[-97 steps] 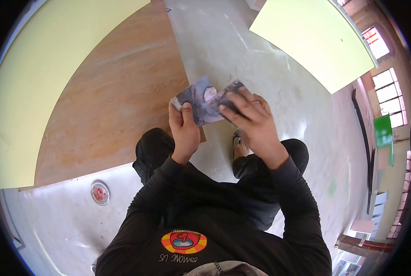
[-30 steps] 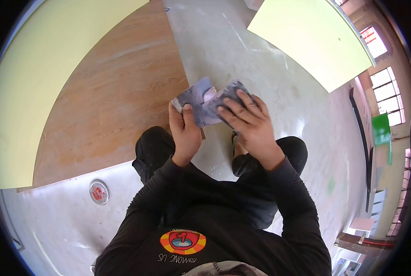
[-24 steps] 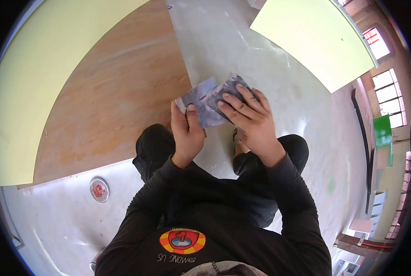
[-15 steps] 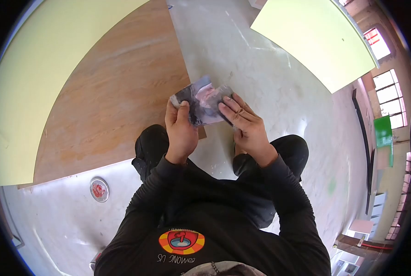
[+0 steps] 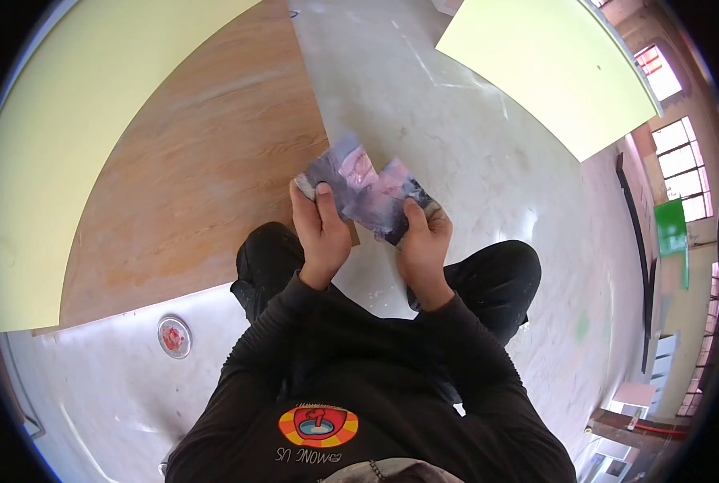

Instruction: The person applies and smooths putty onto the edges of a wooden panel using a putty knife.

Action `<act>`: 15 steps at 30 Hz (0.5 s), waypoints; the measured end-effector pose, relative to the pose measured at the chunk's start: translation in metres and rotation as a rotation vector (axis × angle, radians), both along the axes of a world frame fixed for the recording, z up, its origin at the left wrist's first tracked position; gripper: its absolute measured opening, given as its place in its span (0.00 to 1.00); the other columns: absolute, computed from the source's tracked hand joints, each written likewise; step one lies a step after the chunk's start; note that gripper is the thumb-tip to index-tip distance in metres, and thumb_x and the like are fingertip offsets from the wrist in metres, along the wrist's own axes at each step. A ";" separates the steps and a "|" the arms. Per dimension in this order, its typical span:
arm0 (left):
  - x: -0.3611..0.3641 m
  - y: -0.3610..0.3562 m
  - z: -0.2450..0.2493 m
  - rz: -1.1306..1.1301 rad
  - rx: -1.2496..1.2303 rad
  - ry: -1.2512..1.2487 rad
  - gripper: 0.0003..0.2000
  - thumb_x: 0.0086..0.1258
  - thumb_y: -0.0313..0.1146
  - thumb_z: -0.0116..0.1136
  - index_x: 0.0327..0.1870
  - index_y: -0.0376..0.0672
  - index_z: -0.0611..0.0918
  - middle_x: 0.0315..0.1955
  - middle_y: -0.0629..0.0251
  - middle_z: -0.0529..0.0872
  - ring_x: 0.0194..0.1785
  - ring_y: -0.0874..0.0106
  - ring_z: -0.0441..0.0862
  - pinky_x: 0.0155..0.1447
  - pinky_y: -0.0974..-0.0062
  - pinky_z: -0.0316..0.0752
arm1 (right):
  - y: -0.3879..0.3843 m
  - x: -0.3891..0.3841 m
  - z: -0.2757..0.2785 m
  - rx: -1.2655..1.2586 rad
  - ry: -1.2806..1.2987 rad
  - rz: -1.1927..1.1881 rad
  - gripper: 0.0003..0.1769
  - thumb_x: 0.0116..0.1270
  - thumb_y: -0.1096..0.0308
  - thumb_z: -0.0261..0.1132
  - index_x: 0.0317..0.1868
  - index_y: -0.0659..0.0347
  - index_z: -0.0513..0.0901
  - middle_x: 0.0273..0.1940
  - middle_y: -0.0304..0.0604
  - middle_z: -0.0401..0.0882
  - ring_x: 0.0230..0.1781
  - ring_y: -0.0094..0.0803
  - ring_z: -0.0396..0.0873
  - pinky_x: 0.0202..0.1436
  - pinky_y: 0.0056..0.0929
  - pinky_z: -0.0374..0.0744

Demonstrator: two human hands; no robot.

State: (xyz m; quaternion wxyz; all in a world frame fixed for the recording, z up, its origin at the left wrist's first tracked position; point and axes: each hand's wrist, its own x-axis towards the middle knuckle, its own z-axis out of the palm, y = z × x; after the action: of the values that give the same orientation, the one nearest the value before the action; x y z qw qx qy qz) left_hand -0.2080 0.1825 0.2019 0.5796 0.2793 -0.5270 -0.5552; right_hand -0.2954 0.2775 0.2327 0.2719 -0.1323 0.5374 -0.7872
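My left hand (image 5: 321,233) grips a flat putty scraper (image 5: 333,173), its thumb on top near the lower left edge. A pink paste is smeared across the scraper's grey face. In my right hand (image 5: 425,253) is a second putty scraper (image 5: 414,193), pinched under the thumb, with pink on its upper part and a dark lower edge. Both scrapers are tilted toward each other, and their inner edges overlap in this view. The fingers of both hands are mostly hidden beneath them.
A brown wood-look panel (image 5: 206,153) lies at left, beside a curved pale yellow panel (image 5: 45,161). Another yellow panel (image 5: 549,76) stands at upper right. A round lid with red paste (image 5: 174,336) sits on the grey floor (image 5: 456,121). My bent knees frame my hands.
My right hand has turned its scraper over, so the pink-smeared face shows, and the thumb is now on top instead of the fingers. My left hand has barely moved.
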 end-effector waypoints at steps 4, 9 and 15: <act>0.013 0.013 0.009 -0.074 -0.182 -0.344 0.14 0.79 0.31 0.47 0.58 0.31 0.68 0.26 0.58 0.80 0.32 0.70 0.80 0.37 0.74 0.73 | -0.015 -0.012 -0.001 0.018 0.090 -0.018 0.09 0.71 0.72 0.58 0.46 0.70 0.79 0.38 0.46 0.84 0.29 0.33 0.83 0.27 0.34 0.84; 0.019 0.009 -0.003 -0.345 0.118 0.020 0.14 0.80 0.29 0.43 0.62 0.37 0.69 0.47 0.58 0.81 0.50 0.66 0.82 0.48 0.70 0.79 | -0.020 -0.028 0.044 -0.241 0.147 0.052 0.13 0.77 0.69 0.58 0.54 0.70 0.76 0.44 0.42 0.83 0.43 0.26 0.81 0.48 0.26 0.80; 0.006 0.010 0.019 -0.399 0.590 0.585 0.17 0.81 0.30 0.42 0.67 0.45 0.66 0.60 0.61 0.77 0.62 0.63 0.78 0.59 0.59 0.81 | -0.023 -0.018 0.022 -0.303 0.394 0.037 0.19 0.79 0.67 0.55 0.64 0.67 0.72 0.55 0.45 0.79 0.50 0.28 0.79 0.51 0.30 0.81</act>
State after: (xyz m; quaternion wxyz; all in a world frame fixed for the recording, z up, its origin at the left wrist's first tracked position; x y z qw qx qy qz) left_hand -0.2018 0.1923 0.2208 0.4817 0.1570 -0.2042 -0.8376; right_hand -0.3137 0.2547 0.2549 0.1536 -0.3323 0.4534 -0.8127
